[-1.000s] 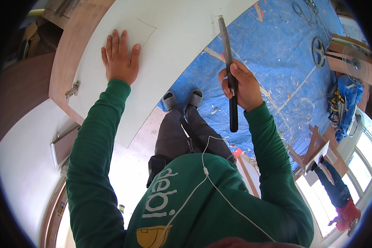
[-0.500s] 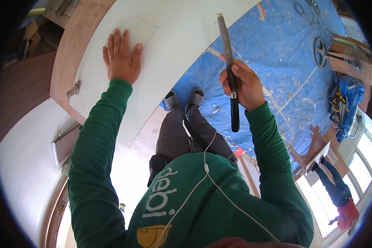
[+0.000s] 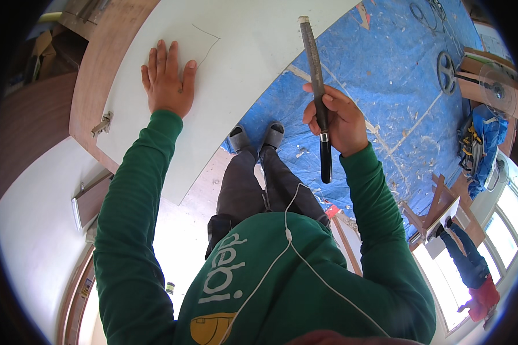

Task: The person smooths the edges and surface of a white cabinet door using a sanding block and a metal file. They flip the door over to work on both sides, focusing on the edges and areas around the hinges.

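My left hand (image 3: 170, 86) lies flat on a large white panel (image 3: 230, 75), palm down with its fingers stretched out. Just beyond its thumb, a thin dark angled line (image 3: 208, 50) runs across the panel's surface. In my right hand (image 3: 346, 123) I hold a long grey metal file (image 3: 312, 52) by its lower part, with the fingers wrapped round it. The black handle points down toward me and the flat tip points away. The file is held over the panel's right edge and the blue floor sheet, seemingly apart from the panel.
A metal hinge (image 3: 102, 123) sits near the panel's left edge, beside wooden cabinet parts (image 3: 31, 121). A blue tarp (image 3: 408, 75) strewn with scraps covers the floor at right. A fan (image 3: 494, 89) and a blue tool bag (image 3: 486, 149) stand far right. Another person (image 3: 472, 270) is at lower right.
The file and my right hand have shifted very slightly to the left. My left hand stays flat on the panel, almost unmoved.
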`<state>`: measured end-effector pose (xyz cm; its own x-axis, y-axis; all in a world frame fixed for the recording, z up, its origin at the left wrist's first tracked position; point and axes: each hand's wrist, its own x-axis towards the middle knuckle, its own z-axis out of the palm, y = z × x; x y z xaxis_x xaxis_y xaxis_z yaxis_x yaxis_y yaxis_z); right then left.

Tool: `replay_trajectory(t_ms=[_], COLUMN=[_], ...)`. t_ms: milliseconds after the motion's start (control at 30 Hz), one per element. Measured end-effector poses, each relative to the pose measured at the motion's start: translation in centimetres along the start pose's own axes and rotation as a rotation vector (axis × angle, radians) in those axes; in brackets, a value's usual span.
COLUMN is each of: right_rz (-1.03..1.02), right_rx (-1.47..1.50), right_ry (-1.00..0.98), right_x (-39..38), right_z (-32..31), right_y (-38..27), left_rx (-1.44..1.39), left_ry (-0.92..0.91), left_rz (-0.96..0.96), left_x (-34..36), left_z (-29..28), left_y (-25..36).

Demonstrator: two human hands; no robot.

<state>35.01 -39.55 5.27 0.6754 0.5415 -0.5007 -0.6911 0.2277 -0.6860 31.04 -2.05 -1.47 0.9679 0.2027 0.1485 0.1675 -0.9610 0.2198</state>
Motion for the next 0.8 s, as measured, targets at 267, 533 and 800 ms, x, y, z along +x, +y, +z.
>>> replay_trajectory(t_ms=[267, 533, 800], right_rz=[-0.116, -0.114, -0.046], right_rx=[-0.187, -0.572, -0.782], right_ry=[0.213, 0.386, 0.415], right_x=[-0.1, -0.5, -0.6], right_z=[0.2, -0.7, 0.4], right_y=[1.4, 3.7, 5.5], left_rx=[-0.002, 0.006, 0.008], left_ry=[0.018, 0.044, 0.042], left_rz=[0.009, 0.026, 0.011], left_x=[-0.1, -0.1, -0.2], left_z=[0.1, 0.0, 0.3], left_y=[0.0, 0.0, -0.2])
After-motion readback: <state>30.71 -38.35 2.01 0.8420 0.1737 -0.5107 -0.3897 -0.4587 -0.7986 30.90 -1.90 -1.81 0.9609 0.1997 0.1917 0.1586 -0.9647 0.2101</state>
